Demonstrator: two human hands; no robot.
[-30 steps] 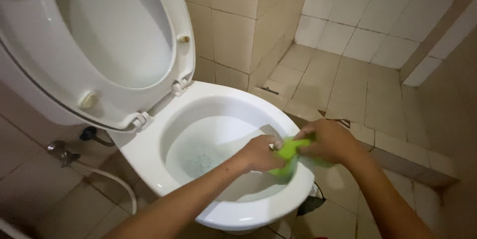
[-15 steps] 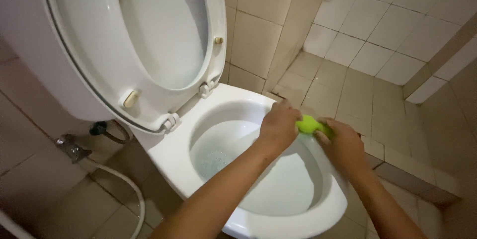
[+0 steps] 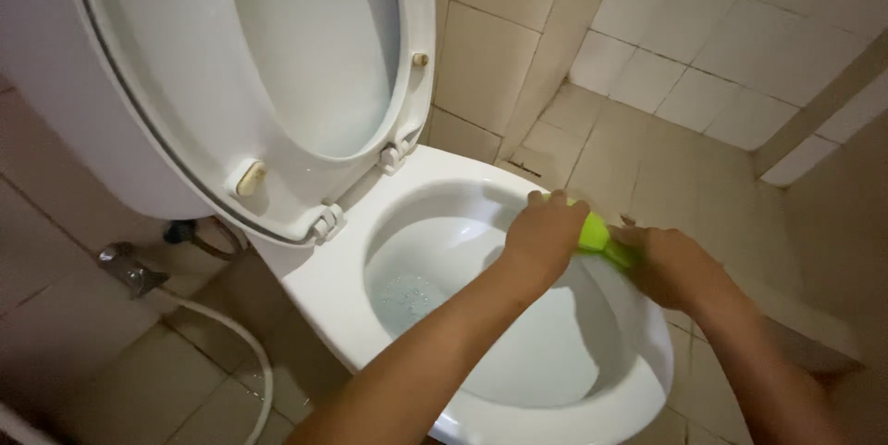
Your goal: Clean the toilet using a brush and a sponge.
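Note:
A bright green sponge or cloth (image 3: 597,236) lies on the right side of the white toilet bowl's rim (image 3: 333,278). My left hand (image 3: 544,234) grips its left end and my right hand (image 3: 671,265) grips its right end, both pressing it against the rim. Foamy water sits low in the bowl (image 3: 412,295). The seat and lid (image 3: 305,66) stand raised against the tank.
A white hose (image 3: 242,343) and a metal valve (image 3: 125,269) are on the tiled floor at the left. Beige tiled walls close in behind, and a low tiled step (image 3: 805,325) runs at the right.
Both hands have carried the green sponge from the bowl's near right rim up along the right rim towards the back. The view has shifted a little.

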